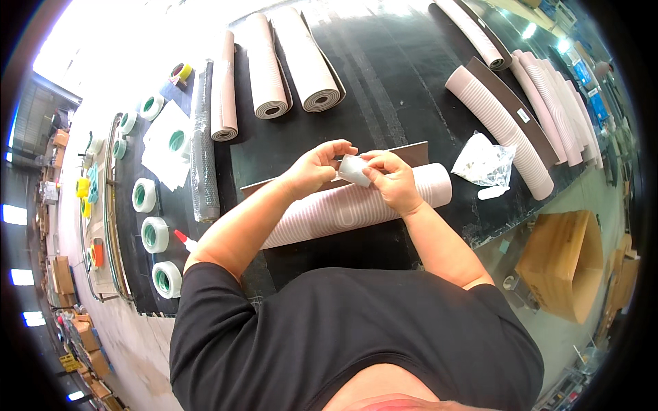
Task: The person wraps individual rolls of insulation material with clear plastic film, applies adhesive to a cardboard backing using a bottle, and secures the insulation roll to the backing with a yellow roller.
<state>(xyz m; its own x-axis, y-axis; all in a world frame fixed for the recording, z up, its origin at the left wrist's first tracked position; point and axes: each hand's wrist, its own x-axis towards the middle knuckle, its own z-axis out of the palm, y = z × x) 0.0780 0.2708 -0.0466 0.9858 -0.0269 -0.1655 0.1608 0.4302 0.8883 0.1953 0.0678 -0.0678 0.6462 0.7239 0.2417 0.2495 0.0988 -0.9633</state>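
Observation:
A pink ribbed mat [356,207], rolled up with a brown underside edge along its far side, lies in front of me on the black table. Above it, a small pale sheet [354,170], perhaps a label or a strip of film, is pinched by my right hand [393,179] between thumb and fingers. My left hand [317,168] has curled fingers at the sheet's left edge and grips it there. Just right of the roll lies a clear plastic bag [483,161] with white pieces inside.
More rolled mats [267,68] lie at the far side, and others [504,123] at the right. Tape rolls [155,235], white sheets [162,147], a long bubble-wrapped roll [203,144] and a red-tipped bottle [184,238] sit at left. An open cardboard box [558,264] stands right of the table.

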